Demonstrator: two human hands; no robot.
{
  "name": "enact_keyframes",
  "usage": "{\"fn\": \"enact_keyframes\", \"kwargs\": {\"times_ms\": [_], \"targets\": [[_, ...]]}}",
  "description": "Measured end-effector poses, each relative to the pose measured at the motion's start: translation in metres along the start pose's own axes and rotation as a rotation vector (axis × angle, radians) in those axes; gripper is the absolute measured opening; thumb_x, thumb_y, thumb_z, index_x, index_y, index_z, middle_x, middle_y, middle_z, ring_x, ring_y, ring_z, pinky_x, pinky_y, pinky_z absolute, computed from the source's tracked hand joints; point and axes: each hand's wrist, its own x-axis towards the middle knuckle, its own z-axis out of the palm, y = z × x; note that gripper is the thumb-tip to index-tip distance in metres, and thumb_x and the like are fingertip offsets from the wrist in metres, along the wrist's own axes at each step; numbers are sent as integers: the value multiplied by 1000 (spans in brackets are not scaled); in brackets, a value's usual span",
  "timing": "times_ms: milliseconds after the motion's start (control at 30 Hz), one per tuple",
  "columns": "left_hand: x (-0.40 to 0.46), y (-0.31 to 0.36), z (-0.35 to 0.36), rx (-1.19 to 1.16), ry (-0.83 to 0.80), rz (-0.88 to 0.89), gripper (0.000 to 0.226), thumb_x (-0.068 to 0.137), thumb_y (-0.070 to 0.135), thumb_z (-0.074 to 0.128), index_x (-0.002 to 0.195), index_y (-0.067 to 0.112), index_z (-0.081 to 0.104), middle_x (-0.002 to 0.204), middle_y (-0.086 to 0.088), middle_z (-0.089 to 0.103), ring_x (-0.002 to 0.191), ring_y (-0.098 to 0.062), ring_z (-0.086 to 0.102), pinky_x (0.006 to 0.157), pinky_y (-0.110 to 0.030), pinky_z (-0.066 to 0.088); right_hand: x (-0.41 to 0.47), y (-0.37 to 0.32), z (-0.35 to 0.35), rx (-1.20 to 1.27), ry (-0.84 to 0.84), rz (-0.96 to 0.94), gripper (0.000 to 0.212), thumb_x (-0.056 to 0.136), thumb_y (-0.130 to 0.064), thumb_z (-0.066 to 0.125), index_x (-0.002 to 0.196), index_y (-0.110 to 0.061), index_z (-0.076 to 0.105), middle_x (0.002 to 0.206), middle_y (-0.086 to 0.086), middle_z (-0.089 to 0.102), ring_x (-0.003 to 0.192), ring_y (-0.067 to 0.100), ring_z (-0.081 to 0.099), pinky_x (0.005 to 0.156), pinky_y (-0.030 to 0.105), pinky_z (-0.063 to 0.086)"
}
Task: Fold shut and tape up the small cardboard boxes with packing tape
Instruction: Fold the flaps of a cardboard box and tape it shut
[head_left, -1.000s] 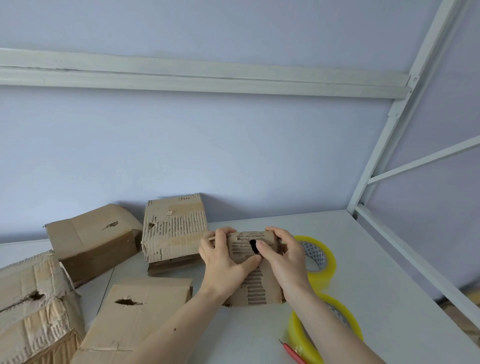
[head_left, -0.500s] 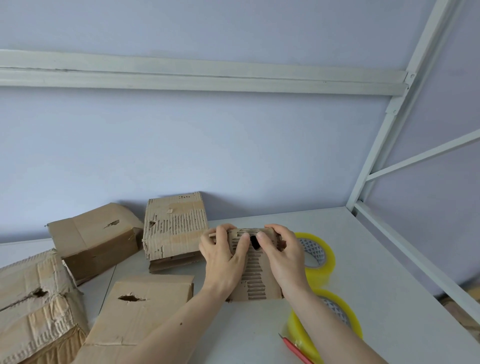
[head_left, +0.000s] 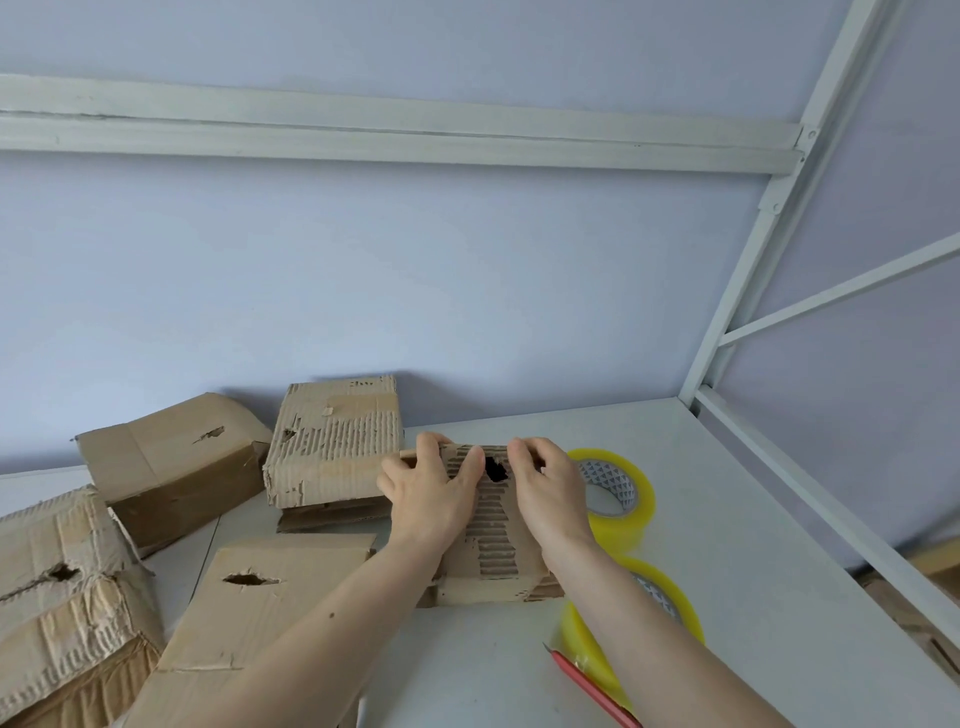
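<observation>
fingers: left hand (head_left: 431, 499) and right hand (head_left: 548, 493) curled over the far edge of the small box (head_left: 493, 540), holding it.
box: lay on the table (head_left: 727, 519), long axis pointing away.
tape: roll (head_left: 613, 488) just beside the right hand, nearer it.

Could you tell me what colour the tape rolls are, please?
Yellow; the farther tape roll shows it best in the head view.

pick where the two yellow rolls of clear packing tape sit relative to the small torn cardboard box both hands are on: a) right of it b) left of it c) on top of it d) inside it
a: both yellow tape rolls lie on the white table at the right side of the small torn cardboard box under the left hand and right hand.
</observation>
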Motion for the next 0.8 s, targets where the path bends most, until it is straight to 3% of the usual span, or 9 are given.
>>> {"fn": "enact_keyframes", "kwargs": {"times_ms": [67,133,200,300,400,533,667,733,800], "targets": [[0,1,0,17,-2,-34,36,96,47,57,119,21,47,120,-3,22,132,-21,16,94,-32,23,1,-3,-5,-36,-68,30,41,103,-33,46,92,3,60,78,10,58,76,24,52,64,34,40],[-1,3,2,36,3,-44,38,96,48,57,120,20,46,119,-3,21,133,-24,16,93,-32,22,3,-5,-14,-51,-142,61,47,105,-37,41,109,6,59,105,21,66,100,34,61,87,43,50],[-3,7,5,80,-6,-40,39,97,48,55,122,20,45,121,-5,21,133,-25,16,92,-31,22,5,-8,-24,-69,-188,93,53,106,-42,38,118,7,57,125,25,59,118,35,55,101,52,43],[-4,13,6,148,-32,-43,37,98,48,53,121,20,44,134,-8,20,133,-25,15,92,-32,22,3,-12,-34,-124,-217,122,57,107,-45,35,125,5,57,134,23,55,124,33,51,104,47,41],[2,11,-3,214,-62,-84,40,95,50,55,122,21,47,135,-9,24,132,-29,20,91,-35,29,-1,-9,-32,-126,-260,151,55,106,-46,36,126,-1,60,135,17,59,125,29,54,107,46,41],[7,-11,-13,350,-110,-85,43,89,61,57,114,25,54,129,-11,40,121,-37,39,88,-40,39,-10,1,-29,-180,-394,173,50,105,-52,34,141,-21,51,140,-10,50,129,12,45,105,33,37],[-5,-20,-12,379,-88,-74,46,91,60,56,120,24,53,129,-10,33,122,-37,39,95,-46,42,-13,11,-46,-213,-287,67,38,102,-48,44,125,-21,59,122,-12,57,116,10,51,92,29,38],[-10,-18,-13,456,-65,-54,50,93,61,54,122,21,53,134,-10,29,124,-37,37,89,-44,42,-12,16,-58,-297,-140,1,26,96,-42,54,82,-21,60,82,-10,59,86,15,56,73,30,39],[-13,-15,-16,588,-42,-29,55,93,66,49,123,20,56,136,-10,27,124,-36,33,81,-40,40,-15,20,-70,-449,-103,-5,41,89,-43,58,59,-20,42,56,-4,48,59,20,51,62,32,41]]}}
